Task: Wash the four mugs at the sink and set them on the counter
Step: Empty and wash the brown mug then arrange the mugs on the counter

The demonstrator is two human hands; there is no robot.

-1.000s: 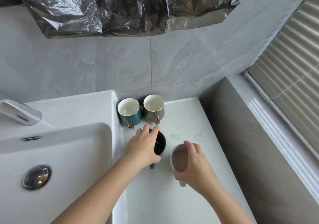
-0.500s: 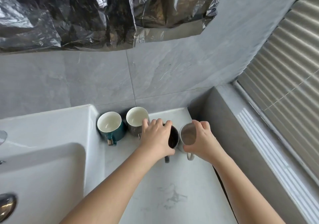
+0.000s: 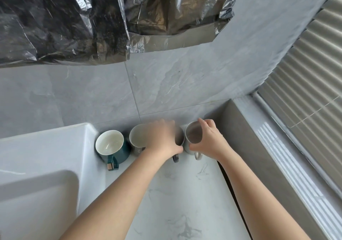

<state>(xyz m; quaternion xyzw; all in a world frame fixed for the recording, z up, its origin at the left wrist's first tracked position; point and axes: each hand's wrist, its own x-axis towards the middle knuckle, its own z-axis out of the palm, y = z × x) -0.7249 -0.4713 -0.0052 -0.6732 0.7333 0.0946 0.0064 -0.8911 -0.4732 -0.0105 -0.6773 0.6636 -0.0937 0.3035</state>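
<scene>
A: Left to right, quick.
B: I see sink [image 3: 37, 165] far left; teal mug [image 3: 111, 147] just beside it on counter [image 3: 185, 202]; grey mug [image 3: 137, 136] next.
A: Hands?
B: Blurred left hand [image 3: 162, 138] wrapped over dark mug [image 3: 175, 159]; right hand [image 3: 207, 141] pinching pale mug [image 3: 191, 136] at the rim; both mugs side by side near the wall [image 3: 166, 91].

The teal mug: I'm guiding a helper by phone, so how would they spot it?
Find the white sink on the left, then the marble counter beside it, up at the tiled wall. The teal mug stands leftmost in the row there, next to the sink. Only it is dark teal outside; its neighbour is a grey mug.
</scene>
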